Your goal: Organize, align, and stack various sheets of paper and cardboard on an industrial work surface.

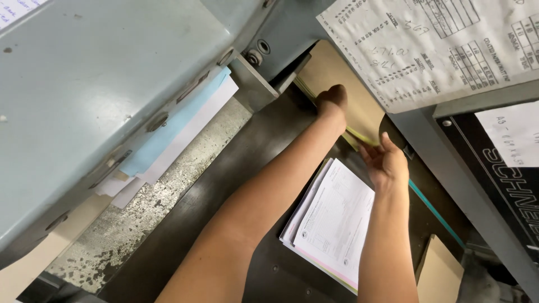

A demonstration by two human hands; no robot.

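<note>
Grey machine housing point(101, 84) is filling the upper left, and a dark steel bed point(224, 202) is running under both arms, with a pitted, worn patch point(163, 196) along its left side.

Deep in the slot, the left hand point(332, 101) is pressing against a brown board point(337, 78) that is lying on a thin stack with a yellow edge point(359, 136); whether its fingers are curled round anything I cannot tell, since they are hidden. The right hand point(386, 163) is reaching in with fingers spread and slightly bent, its tips touching that yellow edge, clamped on nothing.

Judging by this, the stack is already sitting far back in the machine and is being squared or steadied; nothing is showing whether any cut is made.

Between the forearms, a loose pile of printed forms point(331, 224) is lying on the bed, pink and white sheets showing at its edge. Blue and white sheets point(179, 129) are sticking out under the housing. A printed chart point(426, 50) is hanging over the slot, and another brown board point(438, 275) is resting at lower right.
</note>
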